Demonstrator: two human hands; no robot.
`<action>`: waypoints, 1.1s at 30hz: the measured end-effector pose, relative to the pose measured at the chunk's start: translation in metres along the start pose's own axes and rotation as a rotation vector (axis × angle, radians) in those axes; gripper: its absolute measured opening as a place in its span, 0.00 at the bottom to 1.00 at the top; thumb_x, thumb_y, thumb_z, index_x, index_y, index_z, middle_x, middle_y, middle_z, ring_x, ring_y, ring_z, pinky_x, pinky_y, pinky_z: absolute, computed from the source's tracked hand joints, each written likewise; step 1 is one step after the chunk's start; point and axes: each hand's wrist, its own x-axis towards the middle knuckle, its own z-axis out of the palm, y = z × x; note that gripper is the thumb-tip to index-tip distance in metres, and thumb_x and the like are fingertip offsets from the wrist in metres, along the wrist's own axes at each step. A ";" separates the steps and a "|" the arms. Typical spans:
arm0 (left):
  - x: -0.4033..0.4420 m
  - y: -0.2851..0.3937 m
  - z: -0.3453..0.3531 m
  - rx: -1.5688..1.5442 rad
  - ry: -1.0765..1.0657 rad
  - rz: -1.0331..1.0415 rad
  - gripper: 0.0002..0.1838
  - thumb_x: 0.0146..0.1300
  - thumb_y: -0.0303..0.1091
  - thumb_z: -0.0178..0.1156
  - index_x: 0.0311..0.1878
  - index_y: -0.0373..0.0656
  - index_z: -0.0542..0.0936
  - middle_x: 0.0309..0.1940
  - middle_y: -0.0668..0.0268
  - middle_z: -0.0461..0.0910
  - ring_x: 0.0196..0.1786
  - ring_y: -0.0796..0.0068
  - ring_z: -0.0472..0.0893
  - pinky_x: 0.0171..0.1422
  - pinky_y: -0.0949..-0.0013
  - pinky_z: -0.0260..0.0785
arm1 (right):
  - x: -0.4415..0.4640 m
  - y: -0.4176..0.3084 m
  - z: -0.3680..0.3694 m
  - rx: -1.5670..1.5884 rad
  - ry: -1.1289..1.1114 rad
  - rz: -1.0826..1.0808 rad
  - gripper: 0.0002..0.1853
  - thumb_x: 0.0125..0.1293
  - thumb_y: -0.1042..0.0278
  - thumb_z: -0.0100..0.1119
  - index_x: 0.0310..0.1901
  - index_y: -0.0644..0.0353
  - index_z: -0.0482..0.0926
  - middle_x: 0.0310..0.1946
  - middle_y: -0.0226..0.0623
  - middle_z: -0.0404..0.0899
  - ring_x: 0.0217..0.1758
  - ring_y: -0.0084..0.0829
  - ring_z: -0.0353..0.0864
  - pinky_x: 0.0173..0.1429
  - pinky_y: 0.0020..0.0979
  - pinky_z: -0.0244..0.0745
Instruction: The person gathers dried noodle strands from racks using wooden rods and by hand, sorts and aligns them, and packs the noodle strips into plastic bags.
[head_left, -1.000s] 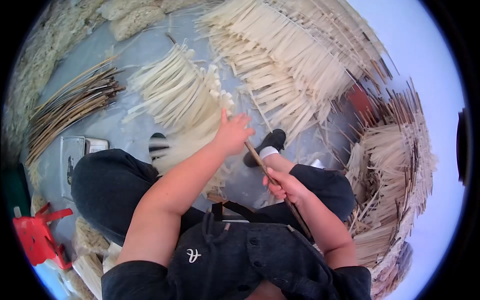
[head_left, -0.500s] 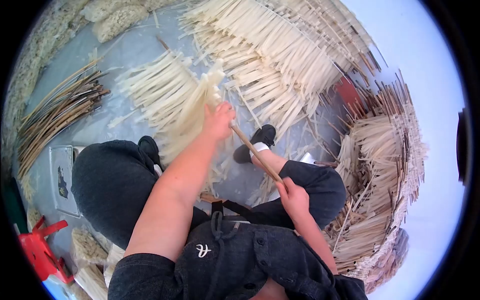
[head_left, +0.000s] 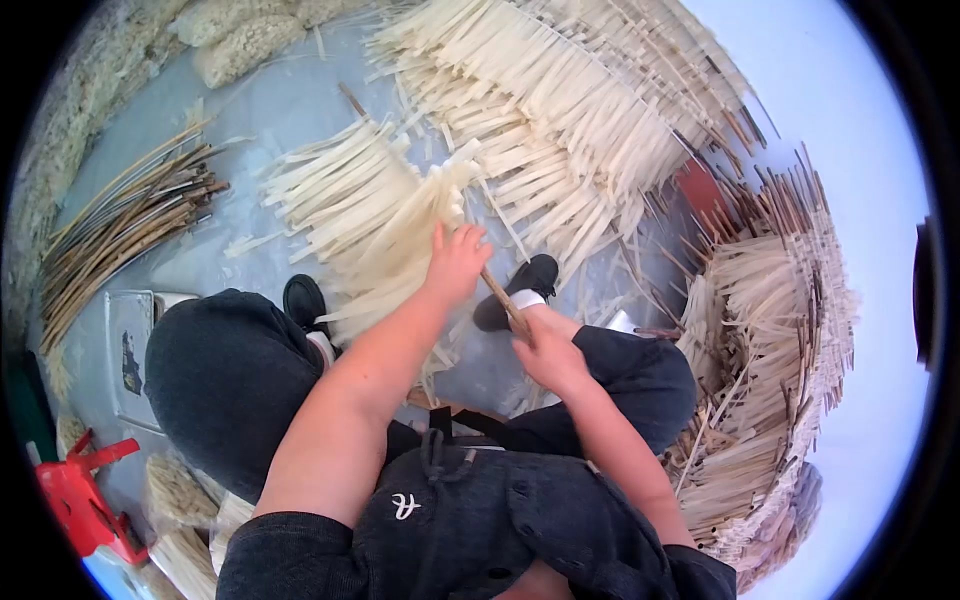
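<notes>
A slim brown wooden stick (head_left: 503, 299) slants between my two hands, its upper part passing under my left hand. My left hand (head_left: 460, 264) is closed round the stick beside a bunch of flat cream-coloured strips (head_left: 400, 240) hanging from it; its grip is partly hidden. Lower down, my right hand (head_left: 549, 356) is wrapped round the stick's near end. Another row of cream strips (head_left: 345, 175) lies on the floor just beyond, with a stick end poking out at its top.
Large layers of strips on sticks (head_left: 540, 85) cover the floor ahead, and a tall stack (head_left: 770, 300) curves along the right. Bare sticks (head_left: 130, 230) lie at left, near a metal tray (head_left: 125, 350). A red plastic stool (head_left: 85, 500) stands at lower left.
My right hand has moved up and left along the stick, closer to my left hand. My left hand sits slightly lower and farther right. The view has shifted a little.
</notes>
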 end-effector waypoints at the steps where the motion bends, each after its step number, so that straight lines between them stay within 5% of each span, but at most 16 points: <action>1: -0.006 -0.002 -0.001 0.011 0.002 -0.003 0.23 0.51 0.28 0.62 0.53 0.52 0.75 0.60 0.64 0.68 0.70 0.62 0.61 0.73 0.32 0.43 | 0.031 -0.003 0.018 0.056 0.078 -0.043 0.20 0.67 0.55 0.49 0.58 0.52 0.71 0.40 0.53 0.81 0.49 0.53 0.79 0.53 0.48 0.71; 3: -0.014 -0.008 -0.008 0.125 0.132 -0.057 0.38 0.52 0.34 0.66 0.69 0.57 0.64 0.72 0.63 0.54 0.76 0.62 0.51 0.75 0.36 0.39 | 0.061 -0.011 0.038 0.122 0.157 -0.093 0.20 0.68 0.55 0.48 0.58 0.52 0.71 0.40 0.53 0.81 0.48 0.53 0.79 0.52 0.48 0.72; 4: -0.017 -0.012 -0.013 0.135 0.130 -0.055 0.38 0.52 0.34 0.66 0.69 0.57 0.64 0.72 0.63 0.54 0.76 0.62 0.51 0.75 0.36 0.39 | 0.065 -0.016 0.040 0.093 0.174 -0.076 0.20 0.68 0.57 0.48 0.58 0.52 0.71 0.40 0.54 0.81 0.47 0.54 0.79 0.51 0.49 0.72; 6: -0.021 -0.022 -0.024 0.016 -0.028 -0.249 0.53 0.49 0.43 0.70 0.76 0.59 0.49 0.77 0.62 0.41 0.79 0.59 0.42 0.76 0.37 0.36 | 0.082 -0.010 0.049 0.075 0.191 -0.059 0.19 0.69 0.58 0.47 0.58 0.53 0.71 0.41 0.54 0.81 0.47 0.55 0.79 0.50 0.49 0.72; 9: -0.024 -0.021 -0.022 0.077 -0.133 -0.322 0.60 0.44 0.51 0.73 0.76 0.57 0.46 0.77 0.59 0.36 0.79 0.54 0.39 0.75 0.36 0.34 | 0.085 0.021 0.063 0.220 0.221 -0.264 0.22 0.69 0.54 0.49 0.60 0.54 0.70 0.34 0.48 0.82 0.38 0.49 0.82 0.43 0.45 0.75; 11: -0.026 -0.021 -0.011 0.080 -0.071 -0.240 0.59 0.43 0.50 0.73 0.76 0.56 0.47 0.77 0.57 0.36 0.79 0.53 0.38 0.75 0.36 0.33 | 0.060 0.013 0.046 0.570 -0.187 0.002 0.22 0.71 0.51 0.49 0.62 0.51 0.69 0.22 0.32 0.75 0.21 0.30 0.74 0.26 0.33 0.70; 12: -0.029 -0.018 -0.005 0.079 -0.013 -0.167 0.59 0.42 0.49 0.73 0.76 0.55 0.48 0.77 0.55 0.37 0.79 0.52 0.38 0.75 0.36 0.33 | 0.051 0.025 0.041 0.568 -0.186 0.006 0.22 0.71 0.51 0.49 0.62 0.51 0.69 0.22 0.32 0.75 0.21 0.30 0.74 0.26 0.33 0.70; 14: -0.029 -0.003 -0.020 -0.050 -0.035 -0.096 0.58 0.42 0.46 0.72 0.76 0.54 0.49 0.77 0.55 0.39 0.79 0.52 0.39 0.75 0.36 0.32 | 0.036 0.054 0.027 1.607 -1.020 0.223 0.20 0.73 0.50 0.48 0.62 0.45 0.69 0.18 0.19 0.60 0.15 0.15 0.55 0.18 0.21 0.53; 15: -0.027 0.004 -0.028 -0.174 -0.060 -0.016 0.57 0.42 0.43 0.72 0.75 0.54 0.50 0.76 0.54 0.40 0.79 0.52 0.40 0.75 0.35 0.32 | 0.031 0.054 0.027 1.606 -1.021 0.224 0.20 0.73 0.50 0.48 0.62 0.45 0.69 0.18 0.19 0.60 0.15 0.15 0.55 0.18 0.21 0.53; 18: -0.020 0.017 -0.032 -0.040 -0.007 0.096 0.50 0.43 0.33 0.68 0.73 0.53 0.57 0.76 0.57 0.45 0.78 0.55 0.44 0.75 0.35 0.34 | 0.025 0.047 0.022 1.642 -0.944 0.263 0.17 0.75 0.53 0.45 0.62 0.41 0.70 0.18 0.16 0.52 0.15 0.11 0.45 0.17 0.17 0.41; 20: -0.014 0.013 -0.025 -0.020 -0.017 0.075 0.44 0.44 0.30 0.66 0.69 0.52 0.63 0.76 0.60 0.47 0.78 0.57 0.45 0.75 0.35 0.35 | 0.035 0.033 0.022 1.365 -0.728 0.241 0.18 0.73 0.53 0.48 0.61 0.45 0.70 0.17 0.25 0.65 0.13 0.23 0.60 0.17 0.26 0.57; 21: -0.010 0.010 -0.023 0.001 -0.017 0.048 0.39 0.44 0.27 0.64 0.65 0.51 0.69 0.76 0.62 0.48 0.78 0.60 0.47 0.75 0.35 0.36 | 0.039 0.034 0.036 1.366 -0.731 0.238 0.18 0.73 0.53 0.48 0.61 0.45 0.70 0.17 0.25 0.65 0.13 0.23 0.60 0.17 0.26 0.57; 23: -0.002 0.007 -0.020 -0.023 -0.053 0.002 0.33 0.45 0.25 0.63 0.60 0.50 0.73 0.76 0.64 0.49 0.78 0.62 0.48 0.75 0.34 0.37 | 0.050 0.038 0.072 0.365 0.347 -0.381 0.18 0.71 0.56 0.50 0.60 0.47 0.71 0.23 0.42 0.78 0.21 0.43 0.77 0.27 0.42 0.72; 24: 0.002 0.006 -0.018 -0.051 -0.089 -0.041 0.28 0.45 0.23 0.62 0.55 0.49 0.77 0.76 0.66 0.50 0.78 0.64 0.48 0.74 0.34 0.39 | 0.034 0.016 0.049 0.155 0.244 -0.149 0.20 0.68 0.58 0.51 0.60 0.46 0.71 0.30 0.52 0.81 0.35 0.53 0.81 0.41 0.51 0.74; 31: 0.027 0.025 -0.029 -0.049 -0.232 -0.091 0.21 0.46 0.25 0.62 0.47 0.48 0.80 0.75 0.66 0.51 0.78 0.64 0.48 0.73 0.30 0.37 | 0.003 0.027 0.020 -0.119 0.239 0.011 0.21 0.69 0.56 0.49 0.62 0.46 0.70 0.29 0.48 0.82 0.34 0.50 0.82 0.40 0.49 0.75; 33: 0.030 0.029 -0.035 -0.042 -0.381 -0.107 0.20 0.45 0.27 0.63 0.46 0.47 0.79 0.76 0.66 0.50 0.78 0.65 0.48 0.73 0.30 0.37 | -0.002 0.043 0.026 -0.073 0.338 -0.124 0.20 0.69 0.56 0.50 0.61 0.49 0.71 0.29 0.48 0.82 0.31 0.47 0.83 0.38 0.45 0.76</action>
